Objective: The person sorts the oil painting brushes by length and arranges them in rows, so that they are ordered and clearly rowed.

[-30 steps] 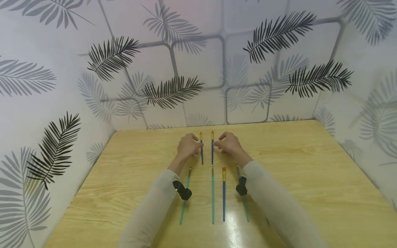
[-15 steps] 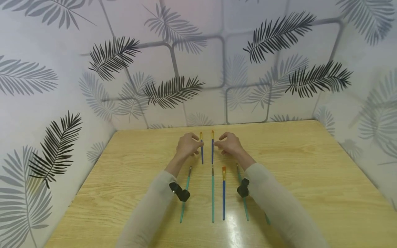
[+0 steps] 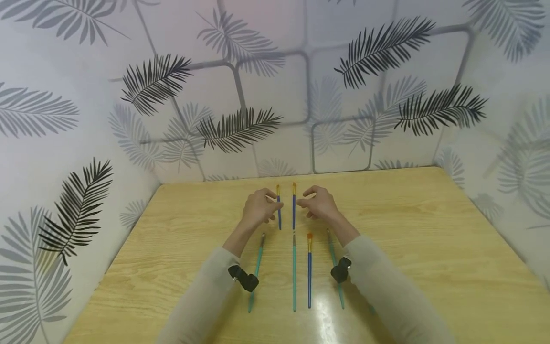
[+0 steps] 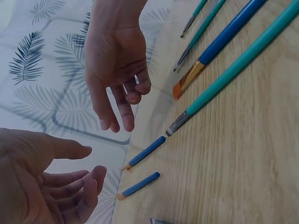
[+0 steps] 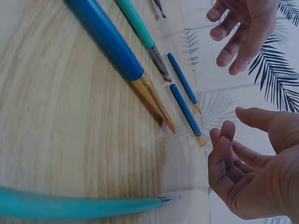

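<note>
Two short blue paintbrushes lie side by side near the table's far edge, the left blue brush (image 3: pixel 280 217) and the right blue brush (image 3: pixel 294 210). My left hand (image 3: pixel 258 208) hovers beside the left brush, its thumb overlapping the handle in the head view. On the other side my right hand (image 3: pixel 321 204) has its fingertips just short of the right brush. Both hands hold nothing, their fingers loosely bent and thumbs apart from the fingers. In the left wrist view the left hand (image 4: pixel 51 182) faces the right hand (image 4: pixel 117 65) across a gap, above the brushes.
Closer to me lie a longer blue brush (image 3: pixel 309 277) and several teal brushes, among them the middle teal brush (image 3: pixel 294 277) and the left teal brush (image 3: pixel 259 260). The right sleeve (image 3: pixel 391 282) partly covers another. A leaf-patterned wall (image 3: pixel 258 86) borders the wooden table (image 3: pixel 193 215).
Both forearms have spread slightly outward, and the right fingertips have drawn a little away from the right blue brush. The brushes have stayed where they were.
</note>
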`<action>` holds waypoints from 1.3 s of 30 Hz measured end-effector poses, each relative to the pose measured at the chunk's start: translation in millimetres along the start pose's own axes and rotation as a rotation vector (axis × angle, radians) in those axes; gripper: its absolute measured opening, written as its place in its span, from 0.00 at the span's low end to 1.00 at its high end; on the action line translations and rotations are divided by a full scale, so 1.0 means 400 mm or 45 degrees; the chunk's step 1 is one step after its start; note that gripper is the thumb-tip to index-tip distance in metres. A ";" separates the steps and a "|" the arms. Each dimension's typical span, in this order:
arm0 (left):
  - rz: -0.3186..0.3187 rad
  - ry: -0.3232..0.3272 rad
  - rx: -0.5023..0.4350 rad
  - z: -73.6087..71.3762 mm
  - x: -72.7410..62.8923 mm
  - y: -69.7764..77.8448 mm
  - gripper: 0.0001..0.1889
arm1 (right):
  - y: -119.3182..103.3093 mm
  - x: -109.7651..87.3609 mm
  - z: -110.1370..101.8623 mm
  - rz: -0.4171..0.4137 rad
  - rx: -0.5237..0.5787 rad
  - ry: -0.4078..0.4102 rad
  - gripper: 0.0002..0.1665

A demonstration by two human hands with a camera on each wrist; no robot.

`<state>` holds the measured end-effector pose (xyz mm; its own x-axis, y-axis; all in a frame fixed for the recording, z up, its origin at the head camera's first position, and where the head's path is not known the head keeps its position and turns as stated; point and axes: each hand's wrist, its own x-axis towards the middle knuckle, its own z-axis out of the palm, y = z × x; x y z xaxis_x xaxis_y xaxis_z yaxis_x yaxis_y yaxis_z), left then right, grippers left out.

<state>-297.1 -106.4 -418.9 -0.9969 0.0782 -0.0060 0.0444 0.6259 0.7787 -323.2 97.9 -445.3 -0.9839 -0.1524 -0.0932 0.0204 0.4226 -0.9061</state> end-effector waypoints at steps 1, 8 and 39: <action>0.015 -0.005 -0.006 -0.001 -0.005 0.000 0.21 | -0.001 -0.004 0.001 0.000 0.013 -0.004 0.30; 0.072 -0.023 -0.043 -0.009 -0.031 0.006 0.19 | -0.023 -0.032 0.003 0.003 0.087 -0.021 0.30; 0.069 -0.052 -0.113 -0.047 -0.102 0.000 0.20 | -0.038 -0.096 -0.007 -0.009 0.130 -0.074 0.28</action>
<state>-257.5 -123.9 -406.9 -0.9896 0.1429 0.0136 0.0907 0.5486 0.8312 -286.0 99.8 -426.6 -0.9723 -0.2078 -0.1074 0.0341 0.3284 -0.9439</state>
